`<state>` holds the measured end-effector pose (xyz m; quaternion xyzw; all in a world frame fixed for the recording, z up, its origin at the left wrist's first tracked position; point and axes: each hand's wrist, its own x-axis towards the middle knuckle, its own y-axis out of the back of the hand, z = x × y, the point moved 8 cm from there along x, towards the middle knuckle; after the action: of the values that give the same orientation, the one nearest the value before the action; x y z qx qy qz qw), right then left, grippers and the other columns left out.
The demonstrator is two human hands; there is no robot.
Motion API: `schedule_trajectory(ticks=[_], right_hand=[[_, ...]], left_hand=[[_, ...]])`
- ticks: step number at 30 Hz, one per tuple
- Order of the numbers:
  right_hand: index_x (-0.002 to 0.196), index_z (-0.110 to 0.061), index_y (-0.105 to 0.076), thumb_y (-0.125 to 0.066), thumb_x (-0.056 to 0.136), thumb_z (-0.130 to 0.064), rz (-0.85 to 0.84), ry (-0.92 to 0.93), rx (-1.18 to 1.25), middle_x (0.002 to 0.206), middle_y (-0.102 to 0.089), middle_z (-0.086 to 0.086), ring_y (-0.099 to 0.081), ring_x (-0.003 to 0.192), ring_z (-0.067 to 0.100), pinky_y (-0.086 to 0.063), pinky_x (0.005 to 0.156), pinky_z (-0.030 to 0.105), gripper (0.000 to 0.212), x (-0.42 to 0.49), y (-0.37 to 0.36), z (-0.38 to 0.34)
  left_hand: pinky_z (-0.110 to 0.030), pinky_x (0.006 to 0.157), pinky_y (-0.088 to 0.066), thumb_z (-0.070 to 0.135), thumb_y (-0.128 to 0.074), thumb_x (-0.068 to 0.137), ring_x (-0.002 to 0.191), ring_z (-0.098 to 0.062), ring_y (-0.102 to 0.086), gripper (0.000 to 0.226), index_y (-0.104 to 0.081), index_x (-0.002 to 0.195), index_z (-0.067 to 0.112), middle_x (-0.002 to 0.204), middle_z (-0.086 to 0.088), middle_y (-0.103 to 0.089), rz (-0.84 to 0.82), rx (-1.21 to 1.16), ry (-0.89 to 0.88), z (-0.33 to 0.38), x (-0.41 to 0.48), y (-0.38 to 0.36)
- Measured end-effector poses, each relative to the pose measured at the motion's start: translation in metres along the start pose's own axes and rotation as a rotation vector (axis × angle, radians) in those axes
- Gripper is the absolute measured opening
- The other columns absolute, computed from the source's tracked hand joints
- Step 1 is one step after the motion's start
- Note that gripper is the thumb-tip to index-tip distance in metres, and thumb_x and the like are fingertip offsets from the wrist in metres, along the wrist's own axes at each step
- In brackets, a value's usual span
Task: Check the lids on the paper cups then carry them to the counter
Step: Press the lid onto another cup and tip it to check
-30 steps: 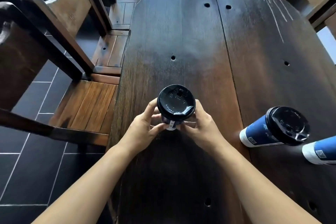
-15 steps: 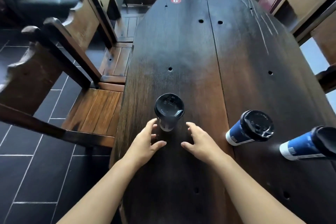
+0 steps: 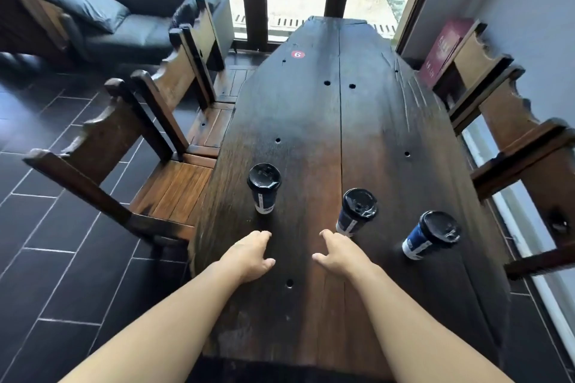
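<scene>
3 paper cups with black lids stand upright on the dark wooden table (image 3: pixel 357 149), all in its near half, each lid seated on its cup. Landmark: the middle cup (image 3: pixel 354 213), dark blue with a white base band and a small label. The left cup (image 3: pixel 264 188) stands well apart from the middle cup, toward the table's left edge and slightly farther from the viewer. The right cup (image 3: pixel 427 238), a brighter blue, stands near the middle cup on its right and slightly closer to the viewer. No cup touches another.

Both hands are bare and hover low over the table, on the viewer's side of the middle cup. The right hand (image 3: pixel 340 253) lies just beside the base of the middle cup, its grip loose and empty, fingers half curled, thumb pointing left; whether a fingertip touches the cup cannot be told. The left hand (image 3: pixel 249 253) lies left of the middle cup and just short of the left cup, its grip likewise loose and empty, apart from that cup.

A red round sticker marked 6 (image 3: pixel 297 54) sits far beyond the middle cup. Wooden chairs (image 3: pixel 161 171) flank the table's left side; a black leather sofa (image 3: pixel 133 22) stands farther left.
</scene>
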<state>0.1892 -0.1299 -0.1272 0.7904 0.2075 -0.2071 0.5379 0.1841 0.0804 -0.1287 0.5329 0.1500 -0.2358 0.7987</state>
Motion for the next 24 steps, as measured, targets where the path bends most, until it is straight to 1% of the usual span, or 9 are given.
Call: schedule_trajectory(ticks=[6,11,13,15,20,22,24], right_hand=[[0.148,-0.016,-0.046,-0.058,0.096,-0.044,0.079,0.011,0.021,0.148,-0.055,0.009,-0.050,0.139,0.026,-0.044,0.111,0.040,0.061,-0.031,0.018,0.028],[0.135,-0.016,-0.057,-0.060,0.095,-0.044,0.161,-0.030,0.044,0.137,-0.063,0.009,-0.057,0.130,0.026,-0.048,0.105,0.039,0.049,-0.047,0.047,0.068],[0.135,-0.016,-0.058,-0.060,0.096,-0.043,0.195,-0.049,0.072,0.136,-0.065,0.008,-0.059,0.128,0.026,-0.048,0.104,0.038,0.048,-0.049,0.060,0.086],[0.137,-0.017,-0.057,-0.060,0.096,-0.041,0.217,-0.066,0.089,0.136,-0.064,0.008,-0.058,0.128,0.025,-0.047,0.105,0.037,0.047,-0.047,0.073,0.101],[0.140,-0.017,-0.054,-0.061,0.097,-0.041,0.302,-0.059,0.134,0.136,-0.059,0.009,-0.059,0.126,0.027,-0.048,0.105,0.040,0.050,-0.027,0.105,0.116],[0.146,-0.018,-0.048,-0.063,0.097,-0.041,0.352,-0.029,0.167,0.140,-0.054,0.008,-0.059,0.125,0.028,-0.048,0.104,0.040,0.056,-0.016,0.114,0.115],[0.151,-0.019,-0.041,-0.067,0.095,-0.042,0.399,0.015,0.223,0.146,-0.048,0.007,-0.057,0.129,0.028,-0.048,0.107,0.040,0.066,-0.004,0.119,0.111]], left_hand=[[-0.039,0.115,-0.041,0.043,-0.060,0.098,0.140,-0.027,-0.049,0.066,-0.039,0.152,0.013,0.151,-0.007,-0.048,0.018,0.068,-0.083,0.057,0.002,0.000],[-0.037,0.115,-0.040,0.044,-0.062,0.098,0.141,-0.026,-0.048,0.067,-0.038,0.153,0.013,0.151,-0.007,-0.048,0.011,0.064,-0.138,0.098,0.019,-0.006],[-0.038,0.116,-0.039,0.042,-0.066,0.096,0.141,-0.026,-0.047,0.070,-0.037,0.153,0.013,0.151,-0.007,-0.049,-0.004,0.058,-0.151,0.109,0.029,-0.010],[-0.038,0.116,-0.039,0.040,-0.068,0.095,0.141,-0.026,-0.046,0.071,-0.037,0.153,0.014,0.151,-0.007,-0.048,-0.021,0.044,-0.153,0.116,0.041,-0.013],[-0.037,0.117,-0.037,0.037,-0.068,0.096,0.145,-0.025,-0.043,0.072,-0.034,0.155,0.013,0.156,-0.008,-0.044,-0.016,-0.025,-0.141,0.130,0.080,-0.021],[-0.038,0.116,-0.039,0.034,-0.069,0.096,0.145,-0.026,-0.043,0.076,-0.030,0.157,0.012,0.158,-0.009,-0.043,-0.014,-0.089,-0.110,0.134,0.099,-0.026],[-0.037,0.112,-0.041,0.030,-0.073,0.092,0.141,-0.028,-0.047,0.082,-0.026,0.157,0.012,0.155,-0.012,-0.045,-0.015,-0.152,-0.085,0.136,0.118,-0.031]])
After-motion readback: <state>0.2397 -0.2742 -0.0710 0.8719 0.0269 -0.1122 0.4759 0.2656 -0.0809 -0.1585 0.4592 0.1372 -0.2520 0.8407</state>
